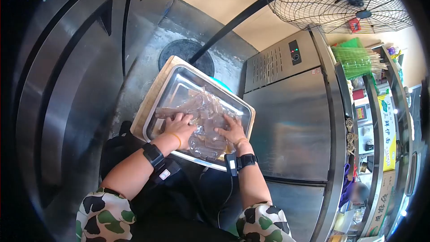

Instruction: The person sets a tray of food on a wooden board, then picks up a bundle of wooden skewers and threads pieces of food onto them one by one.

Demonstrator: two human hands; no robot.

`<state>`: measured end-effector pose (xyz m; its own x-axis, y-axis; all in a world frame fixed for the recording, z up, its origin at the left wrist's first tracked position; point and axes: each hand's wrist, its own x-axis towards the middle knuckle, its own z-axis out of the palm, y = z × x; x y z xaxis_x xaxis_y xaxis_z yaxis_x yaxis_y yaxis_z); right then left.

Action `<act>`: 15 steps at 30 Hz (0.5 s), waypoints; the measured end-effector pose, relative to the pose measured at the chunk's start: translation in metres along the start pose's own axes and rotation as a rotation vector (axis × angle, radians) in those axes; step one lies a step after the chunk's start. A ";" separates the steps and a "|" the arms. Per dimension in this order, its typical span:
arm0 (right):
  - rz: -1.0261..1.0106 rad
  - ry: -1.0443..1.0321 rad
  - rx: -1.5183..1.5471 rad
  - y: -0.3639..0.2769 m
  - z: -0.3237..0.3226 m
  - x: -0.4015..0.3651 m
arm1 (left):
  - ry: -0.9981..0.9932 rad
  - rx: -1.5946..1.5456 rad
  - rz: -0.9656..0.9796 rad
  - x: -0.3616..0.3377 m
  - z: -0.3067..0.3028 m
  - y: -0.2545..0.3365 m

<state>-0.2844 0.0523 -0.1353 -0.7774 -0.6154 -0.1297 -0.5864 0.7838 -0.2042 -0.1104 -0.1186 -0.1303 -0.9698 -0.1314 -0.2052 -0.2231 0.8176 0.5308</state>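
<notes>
A rectangular metal tray (174, 87) holds a loose heap of translucent, greyish-brown flat strips (204, 107) that look wet and jelly-like. On the left part of the heap, my left hand (178, 131) rests with its fingers spread. My right hand (234, 132) lies on the right side of the strips, fingers apart and pointing away from me. Both palms face down, and neither hand is closed around a strip. Under the tray is a light wooden board (148, 103), its edge showing at the left.
Beyond the tray stands a round black base (172, 54) with a fan pole (242, 23) rising to a wire-caged fan (340, 2). A stainless steel cabinet (291, 125) is at the right, beside loaded shelves (380, 107). Large steel equipment (76, 94) fills the left.
</notes>
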 end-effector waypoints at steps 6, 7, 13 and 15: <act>-0.005 -0.044 0.091 -0.004 0.047 0.020 | 0.149 -0.023 -0.019 0.018 0.035 -0.011; -0.087 0.036 0.015 -0.011 0.051 0.020 | 0.168 -0.007 -0.039 0.025 0.040 -0.012; -0.107 0.021 0.390 -0.024 -0.001 -0.004 | 0.349 -0.247 -0.090 0.041 0.032 -0.012; -0.148 -0.064 0.346 -0.029 -0.016 -0.026 | 0.425 -0.374 -0.122 0.042 0.025 -0.007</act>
<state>-0.2509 0.0466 -0.1110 -0.6679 -0.7324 -0.1325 -0.5714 0.6186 -0.5392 -0.1467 -0.1161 -0.1630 -0.8718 -0.4893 0.0241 -0.2804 0.5388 0.7944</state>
